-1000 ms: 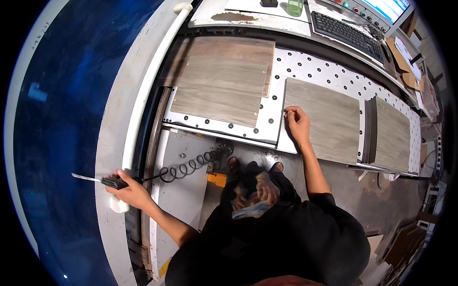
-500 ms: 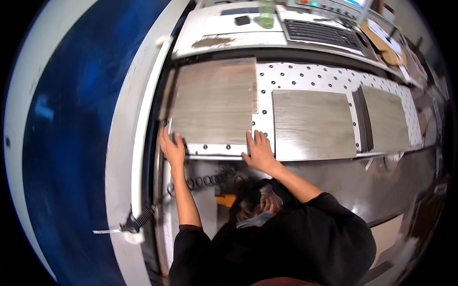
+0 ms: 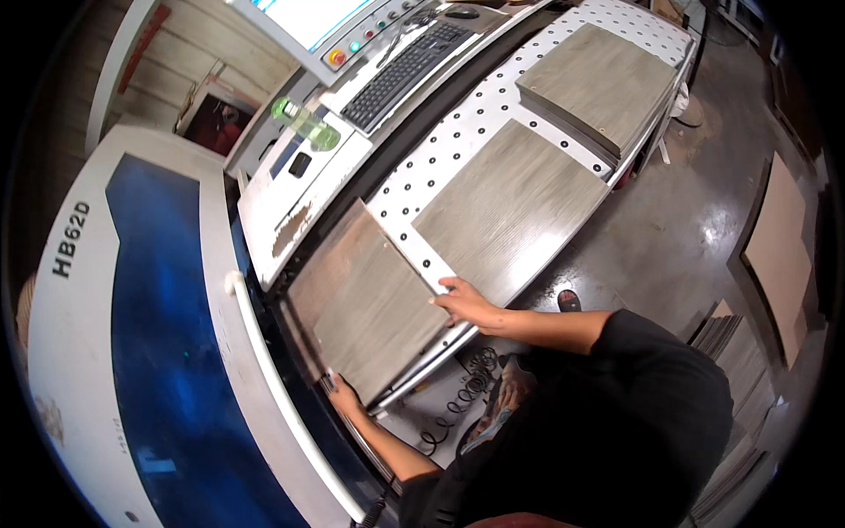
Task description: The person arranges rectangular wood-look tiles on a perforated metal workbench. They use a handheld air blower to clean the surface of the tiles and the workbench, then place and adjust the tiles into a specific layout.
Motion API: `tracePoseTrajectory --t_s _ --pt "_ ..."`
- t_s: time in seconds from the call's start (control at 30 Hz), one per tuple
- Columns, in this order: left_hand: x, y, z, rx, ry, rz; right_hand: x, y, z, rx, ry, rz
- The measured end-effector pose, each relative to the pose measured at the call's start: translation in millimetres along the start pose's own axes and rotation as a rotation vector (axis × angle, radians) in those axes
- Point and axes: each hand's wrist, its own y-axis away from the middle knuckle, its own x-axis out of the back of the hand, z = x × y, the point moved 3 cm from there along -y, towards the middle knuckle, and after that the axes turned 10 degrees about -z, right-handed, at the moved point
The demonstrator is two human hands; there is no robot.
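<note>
A grey-brown wood-grain panel [image 3: 374, 321] lies at the left end of the white table, close to its front edge. My left hand [image 3: 345, 396] is at its near left corner, fingers closed on the edge. On the panel's right edge, my right hand [image 3: 469, 304] grips with the thumb and fingers; its fingertips are partly hidden. A second wood-grain panel [image 3: 515, 211] lies just right of that hand, flat on the table. Farther right sits a stack of similar panels [image 3: 603, 84].
Dark round studs dot the white table [image 3: 475, 123]. Behind it are a keyboard [image 3: 407, 75], a green bottle [image 3: 308, 125] and a control panel [image 3: 339, 48]. A white rail [image 3: 273, 370] and a blue-and-white machine [image 3: 158, 290] stand left. Boards [image 3: 779, 264] rest at right.
My view has turned, so the table now runs diagonally. The panel between my hands has come nearer the table's front edge, and my right hand has closed on its side.
</note>
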Motion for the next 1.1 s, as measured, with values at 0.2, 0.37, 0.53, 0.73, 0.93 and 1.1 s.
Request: tracePoseTrajectory --t_s 0.2,0.37,0.53,0.73,0.93,1.1 --pt "-93.1 58.6 80.0 -0.105 0.561 -0.258 84.5 102.1 -49.5 0.149 -0.060 -0.088" --pt "-186.1 110.0 199.4 -0.179 0.670 -0.544 178.4 170.5 -83.3 0.383 -0.319 0.189" --pt "-264.7 191.4 323.6 -0.113 0.662 -0.822 276.4 212.9 -98.9 0.747 -0.463 0.457" --pt "-285.8 307.3 413.3 -0.223 0.756 -1.360 330.7 216.0 -141.5 0.759 -0.274 0.978" --pt "-267.4 283.9 354.2 -0.583 0.593 -1.186 400.0 174.2 -164.4 0.675 0.374 1.330" --pt "-190.9 199.3 277.4 -0.602 0.338 -0.666 468.0 163.4 -180.3 0.702 0.505 1.462"
